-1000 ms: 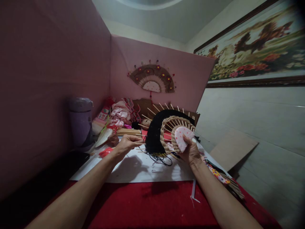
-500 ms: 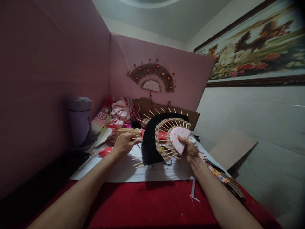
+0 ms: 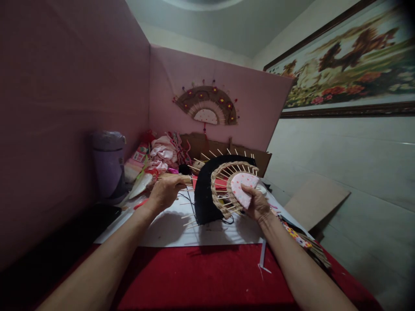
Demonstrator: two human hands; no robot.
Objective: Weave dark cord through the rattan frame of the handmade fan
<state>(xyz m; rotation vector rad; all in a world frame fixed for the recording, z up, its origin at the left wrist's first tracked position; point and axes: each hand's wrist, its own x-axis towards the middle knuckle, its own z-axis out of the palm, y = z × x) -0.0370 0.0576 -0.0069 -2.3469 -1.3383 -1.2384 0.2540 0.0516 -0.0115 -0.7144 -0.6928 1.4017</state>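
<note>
My right hand [image 3: 257, 204] grips a half-made fan by its pale, red-dotted half-round base [image 3: 243, 188], thumb on top. Thin wooden sticks spread out from that base. A braided tan band [image 3: 216, 190] crosses them, and outside it lies a broad black band [image 3: 203, 190] with the stick tips poking past its edge. To the left, my left hand [image 3: 167, 190] is closed in a pinch near the stick tips. A thin black yarn [image 3: 185, 195] runs between its fingers and the black band's edge; the fingertips themselves are partly hidden.
A white sheet [image 3: 162, 237] lies on the red tablecloth [image 3: 207, 276]. Behind are a bundle of sticks [image 3: 171, 176], pink cloth [image 3: 164, 147] and cardboard [image 3: 256, 162]. A purple bin [image 3: 109, 168] stands left. A finished fan [image 3: 205, 103] hangs on the pink panel.
My left hand has shifted slightly left and up, away from the fan's edge, and the black yarn beside it shows more. The fan has tilted slightly; my right hand keeps its hold.
</note>
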